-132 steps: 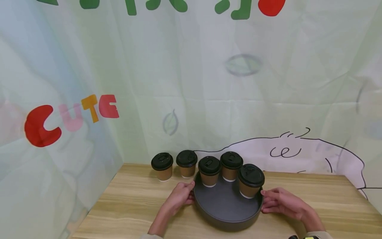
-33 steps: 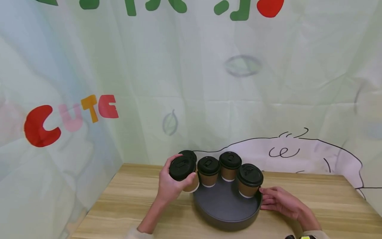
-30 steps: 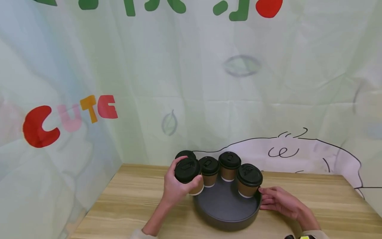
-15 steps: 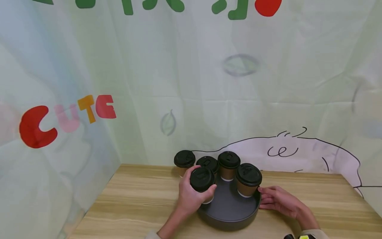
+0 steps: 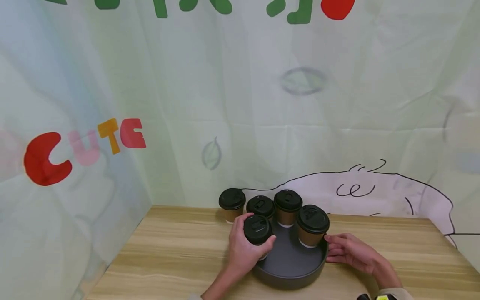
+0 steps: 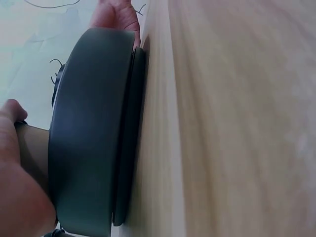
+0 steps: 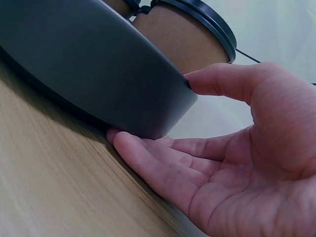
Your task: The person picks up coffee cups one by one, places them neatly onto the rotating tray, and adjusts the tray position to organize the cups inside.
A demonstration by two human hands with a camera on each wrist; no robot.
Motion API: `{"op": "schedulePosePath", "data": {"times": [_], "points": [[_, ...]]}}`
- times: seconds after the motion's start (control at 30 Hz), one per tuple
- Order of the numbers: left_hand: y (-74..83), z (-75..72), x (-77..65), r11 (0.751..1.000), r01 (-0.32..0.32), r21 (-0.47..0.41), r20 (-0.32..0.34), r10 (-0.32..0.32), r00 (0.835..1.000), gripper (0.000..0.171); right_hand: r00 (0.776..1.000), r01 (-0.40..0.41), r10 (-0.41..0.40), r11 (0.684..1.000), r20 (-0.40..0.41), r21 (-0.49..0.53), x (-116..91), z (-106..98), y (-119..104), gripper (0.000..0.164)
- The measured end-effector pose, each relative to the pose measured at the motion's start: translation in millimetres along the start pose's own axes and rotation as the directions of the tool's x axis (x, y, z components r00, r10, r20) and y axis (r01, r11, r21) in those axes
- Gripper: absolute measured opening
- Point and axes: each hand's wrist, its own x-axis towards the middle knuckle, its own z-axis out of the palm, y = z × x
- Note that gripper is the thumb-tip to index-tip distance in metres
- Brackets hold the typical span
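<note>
My left hand [image 5: 243,251] holds a paper coffee cup [image 5: 257,229] with a black lid, fingers and thumb wrapped round it. That cup is upright at the left side of a round dark grey tray [image 5: 292,260]; its base is mostly hidden by the hand. My right hand [image 5: 354,252] grips the tray's right edge. In the right wrist view its thumb [image 7: 212,81] lies at the rim and the fingers [image 7: 153,165] at the bottom edge. Lidded cups stand in the tray: one at back left [image 5: 260,206], one at back [image 5: 287,206], one at right [image 5: 313,225].
Another lidded cup [image 5: 231,203] stands on the wooden table [image 5: 168,250], left of the tray and near the back edge. A printed fabric backdrop [image 5: 262,104] hangs behind and at the left of the table.
My left hand let go of the tray's left edge, took the leftmost cup from the table and brought it right, to the tray's left side. My right hand stays at the tray's edge.
</note>
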Motion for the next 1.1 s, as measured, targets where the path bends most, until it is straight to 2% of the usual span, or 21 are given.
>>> {"op": "schedulePosePath", "data": {"times": [0.37, 0.73, 1.1], "points": [[5.6, 1.0, -3.2, 0.996, 0.060, 0.073, 0.035, -0.063, 0.997, 0.077, 1.000, -0.003, 0.002, 1.000, 0.008, 0.010, 0.6, 0.8, -0.4, 0.027], [8.4, -1.1, -8.4, 0.995, 0.066, 0.077, 0.066, -0.071, 0.995, 0.077, 1.000, -0.014, 0.014, 1.000, -0.005, 0.004, -0.7, 1.2, -1.7, 0.029], [10.0, -0.2, -6.4, 0.991, 0.098, 0.089, 0.090, -0.106, 0.990, 0.075, 1.000, -0.008, 0.008, 1.000, -0.006, 0.008, -0.4, 2.2, -1.9, 0.027]]}}
